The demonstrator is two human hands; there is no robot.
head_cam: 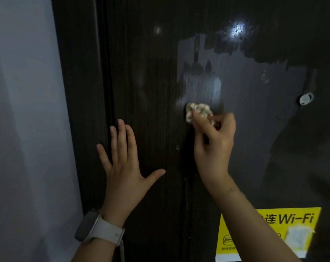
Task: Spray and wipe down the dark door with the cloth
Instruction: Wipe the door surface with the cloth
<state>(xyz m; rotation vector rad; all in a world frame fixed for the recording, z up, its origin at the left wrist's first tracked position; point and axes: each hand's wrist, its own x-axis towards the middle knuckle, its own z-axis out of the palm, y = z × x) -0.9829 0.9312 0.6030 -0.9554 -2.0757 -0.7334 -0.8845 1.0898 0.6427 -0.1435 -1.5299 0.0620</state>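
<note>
Head view fills with the tall dark wood-grain door (141, 91), its upper right filmed with wet streaks, so I judge wiping is under way. My left hand (122, 163) lies flat, fingers spread, on it. My right hand (213, 140) has its grip pinched around the small crumpled pale cloth (197, 111), pressed to the door. Next I'd sweep across the streaks.

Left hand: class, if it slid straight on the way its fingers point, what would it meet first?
The left hand lies flat, fingers pointing up the door. That way looks free: only bare door panel as far as the picture shows. The cloth sits off to the right.
</note>
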